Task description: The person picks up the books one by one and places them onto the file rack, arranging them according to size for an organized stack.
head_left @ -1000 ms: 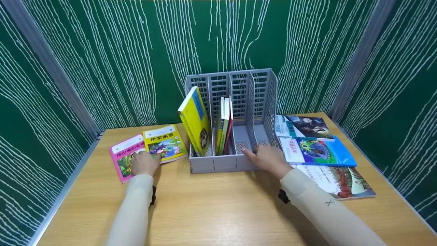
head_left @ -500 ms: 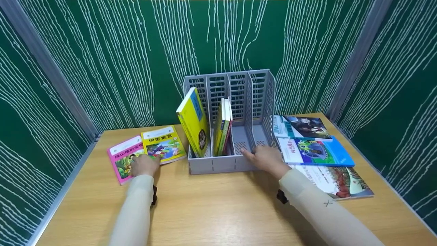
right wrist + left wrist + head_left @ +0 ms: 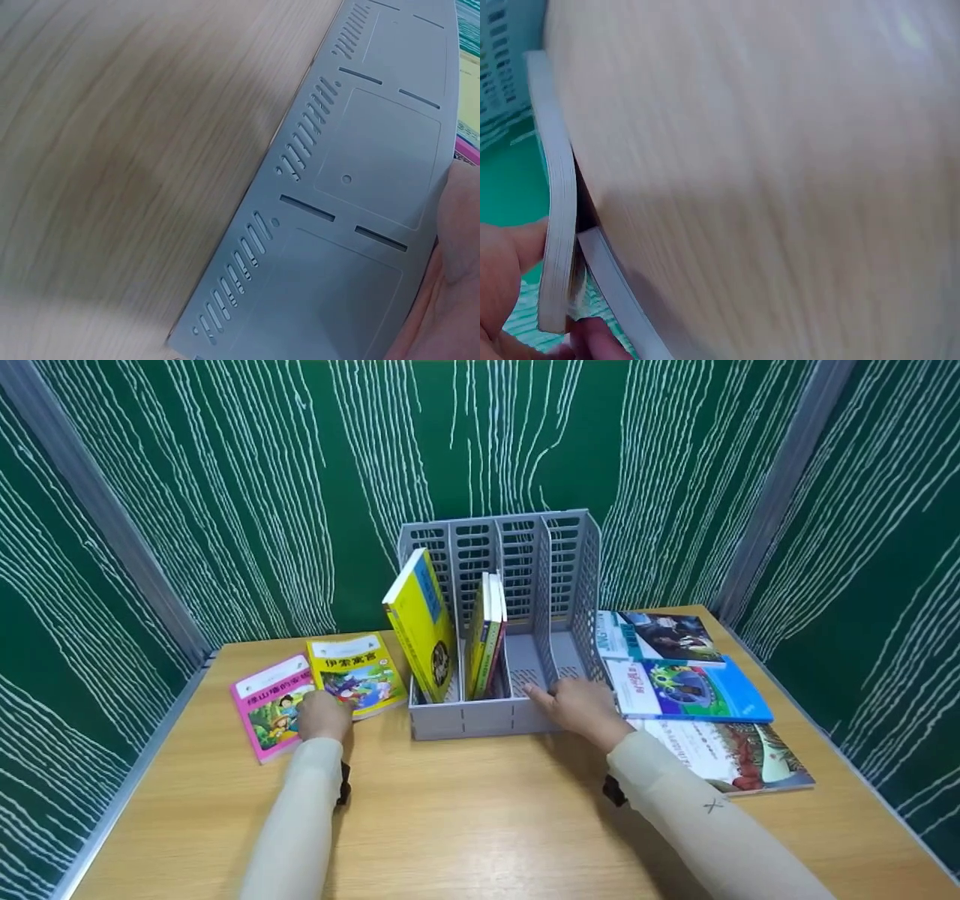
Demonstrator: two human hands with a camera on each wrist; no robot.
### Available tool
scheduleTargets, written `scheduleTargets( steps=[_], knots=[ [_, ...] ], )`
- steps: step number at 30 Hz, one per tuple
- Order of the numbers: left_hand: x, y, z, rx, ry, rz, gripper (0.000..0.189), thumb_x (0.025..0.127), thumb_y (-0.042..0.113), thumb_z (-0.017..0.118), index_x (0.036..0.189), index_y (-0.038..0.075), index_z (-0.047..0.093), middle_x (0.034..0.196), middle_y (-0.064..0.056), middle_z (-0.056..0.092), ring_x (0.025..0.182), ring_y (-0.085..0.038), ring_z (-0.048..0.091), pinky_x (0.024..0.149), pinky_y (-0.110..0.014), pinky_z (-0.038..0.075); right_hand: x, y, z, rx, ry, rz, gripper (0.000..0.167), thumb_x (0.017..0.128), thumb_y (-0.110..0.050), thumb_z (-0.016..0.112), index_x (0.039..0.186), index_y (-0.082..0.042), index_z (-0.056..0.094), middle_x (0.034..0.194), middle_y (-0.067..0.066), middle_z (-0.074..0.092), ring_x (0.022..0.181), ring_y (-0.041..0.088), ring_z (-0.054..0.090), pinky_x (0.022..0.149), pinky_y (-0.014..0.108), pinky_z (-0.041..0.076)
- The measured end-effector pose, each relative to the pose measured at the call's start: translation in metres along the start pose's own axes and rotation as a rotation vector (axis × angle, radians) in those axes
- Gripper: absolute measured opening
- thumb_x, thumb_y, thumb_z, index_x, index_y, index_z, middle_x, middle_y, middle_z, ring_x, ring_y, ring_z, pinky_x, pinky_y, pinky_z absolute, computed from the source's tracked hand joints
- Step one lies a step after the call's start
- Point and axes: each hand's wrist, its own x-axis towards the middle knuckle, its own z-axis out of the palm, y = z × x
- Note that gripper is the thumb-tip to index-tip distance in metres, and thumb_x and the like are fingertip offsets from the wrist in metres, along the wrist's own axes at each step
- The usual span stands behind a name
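Pinching yellow book (image 3: 361,679), left hand (image 3: 325,715), edge between thumb and fingers

Wooden tabletop (image 3: 465,825) before you, light brown and finely grained, a patch of glare toward its front; at the middle, set back, you see a grey rack (image 3: 461,721) of four compartments, upright, its low front wall facing you; to your left a pink book (image 3: 271,721) lies flat, cover up; just beside it is a yellow book (image 3: 360,675), a dark gap showing beneath its edge; to your right, a dark-and-teal book (image 3: 669,636), a blue book (image 3: 709,690) and a white-and-red book (image 3: 739,757) lie cover up, far to near, edges meeting or overlapping.
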Motion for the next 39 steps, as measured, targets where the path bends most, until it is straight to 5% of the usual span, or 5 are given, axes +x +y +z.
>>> scheduleTargets(
  steps=[8, 15, 21, 26, 39],
  knots=[
    [-0.003, 0.009, 0.000, -0.156, -0.059, -0.066, 0.047, 0.102, 0.015, 0.067, 0.140, -0.012, 0.056, 0.139, -0.030, 0.062, 0.133, -0.045, 0.060, 0.119, -0.057, 0.048, 0.000, 0.000, 0.001, -0.007, -0.011, 0.019, 0.067, 0.112, -0.064, 0.041, 0.074, -0.013, 0.063, 0.070, 0.006, 0.057, 0.069, 0.027, 0.057, 0.070, 0.042, 0.047],
    [-0.006, 0.017, -0.003, -0.168, -0.108, -0.105, 0.048, 0.103, 0.016, 0.062, 0.143, -0.010, 0.057, 0.141, -0.027, 0.061, 0.130, -0.038, 0.060, 0.118, -0.052, 0.050, 0.002, 0.001, 0.004, 0.005, -0.009, 0.017, 0.068, 0.112, -0.065, 0.041, 0.074, -0.013, 0.062, 0.070, 0.007, 0.058, 0.068, 0.027, 0.057, 0.070, 0.044, 0.049],
    [-0.009, 0.018, -0.003, -0.144, -0.061, -0.060, 0.063, 0.105, 0.017, 0.058, 0.156, -0.013, 0.038, 0.149, -0.033, 0.046, 0.137, -0.046, 0.053, 0.123, -0.058, 0.044, 0.000, 0.001, 0.004, 0.017, 0.004, 0.015, 0.068, 0.111, -0.065, 0.042, 0.076, -0.012, 0.065, 0.071, 0.007, 0.059, 0.069, 0.027, 0.057, 0.070, 0.044, 0.049],
    [-0.012, 0.020, -0.007, -0.142, -0.060, -0.017, 0.064, 0.107, 0.014, 0.053, 0.160, -0.014, 0.030, 0.151, -0.036, 0.052, 0.140, -0.047, 0.056, 0.121, -0.058, 0.047, -0.001, 0.002, 0.004, -0.009, 0.038, -0.003, 0.069, 0.111, -0.066, 0.042, 0.071, -0.013, 0.061, 0.068, 0.006, 0.055, 0.067, 0.027, 0.054, 0.065, 0.043, 0.045],
    [-0.031, 0.029, -0.014, -0.334, -0.043, 0.056, 0.054, 0.109, 0.011, 0.048, 0.158, -0.008, 0.037, 0.147, -0.033, 0.060, 0.131, -0.043, 0.066, 0.110, -0.054, 0.057, -0.002, 0.001, 0.006, 0.026, 0.050, -0.008, 0.068, 0.111, -0.065, 0.043, 0.070, -0.013, 0.061, 0.065, 0.004, 0.054, 0.064, 0.026, 0.054, 0.066, 0.041, 0.044]
  ],
)
